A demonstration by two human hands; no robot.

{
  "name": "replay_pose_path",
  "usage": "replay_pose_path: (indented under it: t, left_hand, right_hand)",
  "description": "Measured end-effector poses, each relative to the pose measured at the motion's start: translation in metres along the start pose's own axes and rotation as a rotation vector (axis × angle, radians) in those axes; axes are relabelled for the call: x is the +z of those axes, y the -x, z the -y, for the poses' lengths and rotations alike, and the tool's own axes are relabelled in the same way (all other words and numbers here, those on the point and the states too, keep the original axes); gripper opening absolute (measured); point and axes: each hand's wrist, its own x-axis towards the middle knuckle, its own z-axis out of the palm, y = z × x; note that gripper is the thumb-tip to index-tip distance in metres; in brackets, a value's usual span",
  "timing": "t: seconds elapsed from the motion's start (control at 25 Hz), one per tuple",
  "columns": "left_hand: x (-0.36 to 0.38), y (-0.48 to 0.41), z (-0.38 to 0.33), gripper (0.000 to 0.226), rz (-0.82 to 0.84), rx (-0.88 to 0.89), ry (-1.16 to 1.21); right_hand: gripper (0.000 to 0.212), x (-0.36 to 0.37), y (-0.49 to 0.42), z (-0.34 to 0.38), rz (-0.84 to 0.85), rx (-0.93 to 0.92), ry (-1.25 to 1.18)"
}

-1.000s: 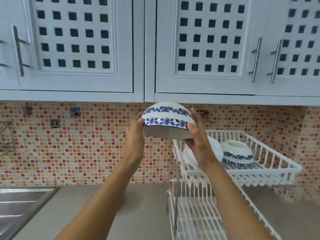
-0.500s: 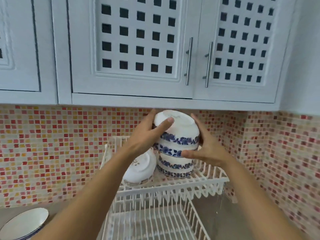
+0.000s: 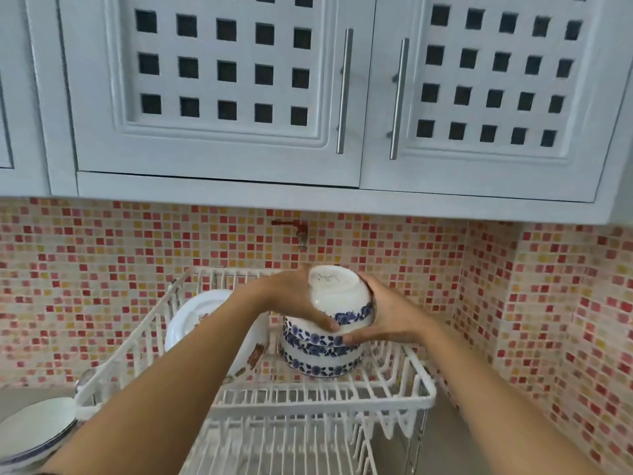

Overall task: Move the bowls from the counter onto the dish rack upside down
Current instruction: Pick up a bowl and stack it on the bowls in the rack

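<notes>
- White ceramic bowl with blue flower band (image 3: 337, 296), upside down, gripped between left hand (image 3: 294, 298) and right hand (image 3: 390, 315), atop the stacked blue-flowered bowls (image 3: 318, 354) in the white wire dish rack (image 3: 322, 404).
- Behind, red-and-yellow mosaic tile wall (image 3: 102, 269); above, pale lattice cabinet doors (image 3: 219, 80).

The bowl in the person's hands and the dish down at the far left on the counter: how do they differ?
The held bowl is upside down with its foot up, on top of another bowl in the dish rack, gripped by the left hand and right hand. The counter dish sits open side up, untouched, outside the rack. Both are white with blue trim.
</notes>
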Motion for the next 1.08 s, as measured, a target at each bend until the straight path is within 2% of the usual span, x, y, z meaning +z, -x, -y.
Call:
replay_pose_path:
  t: [0.16,0.44,0.6,0.76,0.84,0.96,1.08]
  left_hand:
    - [0.014,-0.017,0.013,0.123,0.044,-0.076,-0.045]
    - [0.026,-0.028,0.014,0.102,0.132,-0.166,-0.091]
    - [0.027,-0.033,0.018,0.115,0.136,-0.184,-0.095]
    - [0.031,-0.033,0.015,0.131,0.131,-0.167,-0.180]
    - [0.029,-0.026,0.011,0.132,0.108,-0.120,-0.201]
    - [0.014,-0.010,0.010,0.107,0.000,0.003,-0.199]
    - [-0.010,0.011,0.016,0.074,-0.135,0.070,-0.206]
  right_hand:
    - [0.133,0.012,-0.015,-0.011,0.083,0.016,0.134]
    - [0.131,0.018,-0.027,-0.017,0.195,0.011,0.238]
    - [0.124,0.017,-0.027,-0.015,0.230,0.027,0.267]
    - [0.126,0.017,-0.026,-0.013,0.228,0.037,0.332]
    - [0.130,0.012,-0.022,-0.004,0.244,0.036,0.360]
    - [0.124,0.003,-0.017,0.013,0.219,0.036,0.394]
    - [0.103,0.003,-0.016,0.038,0.150,0.039,0.400]
